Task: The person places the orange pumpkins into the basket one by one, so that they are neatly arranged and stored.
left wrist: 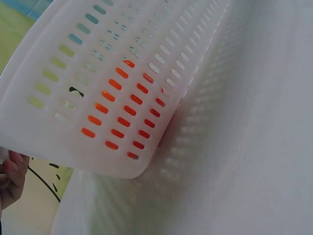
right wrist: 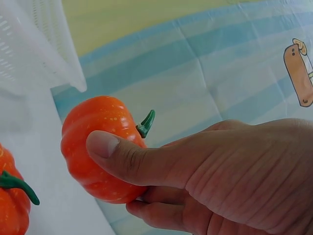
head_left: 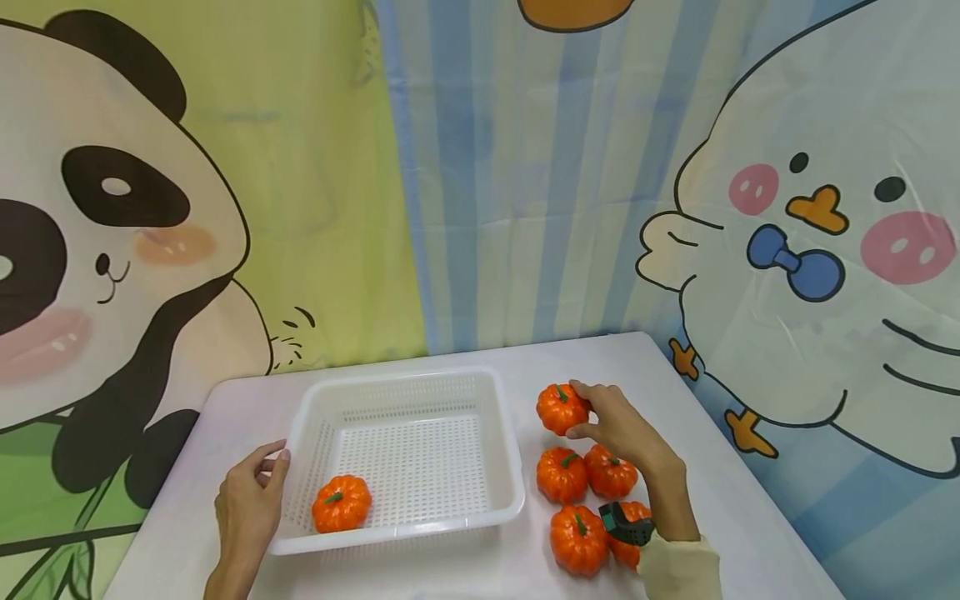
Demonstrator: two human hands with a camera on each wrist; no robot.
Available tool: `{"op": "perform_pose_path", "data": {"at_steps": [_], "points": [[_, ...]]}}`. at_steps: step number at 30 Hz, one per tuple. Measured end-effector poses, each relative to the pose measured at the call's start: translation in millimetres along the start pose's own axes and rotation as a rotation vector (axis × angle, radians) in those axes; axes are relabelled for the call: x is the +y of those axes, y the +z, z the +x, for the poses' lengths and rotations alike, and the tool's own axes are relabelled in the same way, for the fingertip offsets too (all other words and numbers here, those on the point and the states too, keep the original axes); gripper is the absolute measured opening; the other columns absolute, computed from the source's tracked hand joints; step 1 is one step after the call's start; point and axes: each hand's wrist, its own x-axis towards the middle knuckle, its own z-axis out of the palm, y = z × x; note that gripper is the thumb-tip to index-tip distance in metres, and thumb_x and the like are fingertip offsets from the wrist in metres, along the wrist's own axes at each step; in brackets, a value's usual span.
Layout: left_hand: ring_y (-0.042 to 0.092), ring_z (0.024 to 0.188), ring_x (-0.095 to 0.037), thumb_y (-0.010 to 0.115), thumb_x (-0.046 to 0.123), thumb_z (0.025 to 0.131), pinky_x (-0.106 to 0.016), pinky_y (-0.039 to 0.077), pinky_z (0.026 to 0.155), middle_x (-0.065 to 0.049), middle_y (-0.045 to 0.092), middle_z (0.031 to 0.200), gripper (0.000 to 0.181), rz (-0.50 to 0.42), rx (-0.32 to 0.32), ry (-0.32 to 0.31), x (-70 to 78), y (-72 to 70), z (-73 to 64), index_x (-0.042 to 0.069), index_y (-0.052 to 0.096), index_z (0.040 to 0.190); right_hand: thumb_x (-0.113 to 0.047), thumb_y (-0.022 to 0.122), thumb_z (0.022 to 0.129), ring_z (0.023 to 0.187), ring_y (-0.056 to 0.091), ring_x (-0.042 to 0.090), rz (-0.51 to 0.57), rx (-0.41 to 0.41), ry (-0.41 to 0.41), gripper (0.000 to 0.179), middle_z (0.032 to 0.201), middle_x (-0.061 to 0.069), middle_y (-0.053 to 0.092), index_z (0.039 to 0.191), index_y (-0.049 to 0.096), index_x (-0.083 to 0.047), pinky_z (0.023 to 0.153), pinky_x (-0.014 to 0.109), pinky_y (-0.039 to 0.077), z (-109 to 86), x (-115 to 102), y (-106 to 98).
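My right hand (head_left: 622, 423) pinches a small orange toy pumpkin (head_left: 562, 409) with a green stem, at the right of the basket. In the right wrist view the thumb (right wrist: 132, 154) presses across this pumpkin (right wrist: 105, 147) while the other fingers go beneath it. At the left side of a white perforated plastic basket (head_left: 408, 529), my left hand (head_left: 251, 500) has its thumb and fingers at the rim. One pumpkin (head_left: 341, 503) lies inside, in the near left corner. Its orange shows through the slots of the basket wall (left wrist: 73, 156) in the left wrist view.
Several more pumpkins sit on the white table (head_left: 720, 500) right of the basket, including one near the basket (head_left: 562, 475) and one at the front (head_left: 579, 540). A dark wristband (head_left: 628, 525) overlaps another. A cartoon-printed curtain (head_left: 510, 183) hangs behind the table.
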Motion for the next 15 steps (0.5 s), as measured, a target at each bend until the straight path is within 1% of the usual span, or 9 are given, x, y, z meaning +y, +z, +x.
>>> {"op": "perform_pose_path", "data": {"at_steps": [4, 9, 15], "points": [[0.06, 0.066, -0.018, 0.066, 0.019, 0.109, -0.029, 0.039, 0.062, -0.028, 0.079, 0.104, 0.034, 0.002, -0.004, -0.009, 1.5, -0.6, -0.9, -0.001, 0.073, 0.135, -0.017, 0.086, 0.094, 0.136, 0.053, 0.04, -0.009, -0.008, -0.003, 0.083, 0.144, 0.02, 0.066, 0.164, 0.046, 0.0, 0.117, 0.063, 0.048, 0.9, -2.5, -0.1], [0.06, 0.065, -0.018, 0.066, 0.018, 0.109, -0.028, 0.039, 0.061, -0.029, 0.079, 0.105, 0.034, -0.003, 0.0, 0.006, 2.0, -0.8, -0.4, -0.002, 0.073, 0.135, -0.016, 0.086, 0.094, 0.134, 0.055, 0.04, -0.018, -0.006, -0.03, 0.082, 0.145, 0.022, 0.067, 0.163, 0.046, 0.001, 0.117, 0.063, 0.047, 2.9, -7.4, -0.7], [0.06, 0.066, -0.018, 0.066, 0.02, 0.109, -0.029, 0.04, 0.062, -0.029, 0.079, 0.105, 0.035, -0.005, -0.003, 0.0, 1.9, -0.5, -0.9, -0.002, 0.073, 0.135, -0.017, 0.087, 0.093, 0.134, 0.055, 0.039, -0.019, -0.014, -0.023, 0.083, 0.143, 0.019, 0.068, 0.163, 0.046, 0.0, 0.117, 0.062, 0.049, 3.6, -15.2, -0.8]]}}
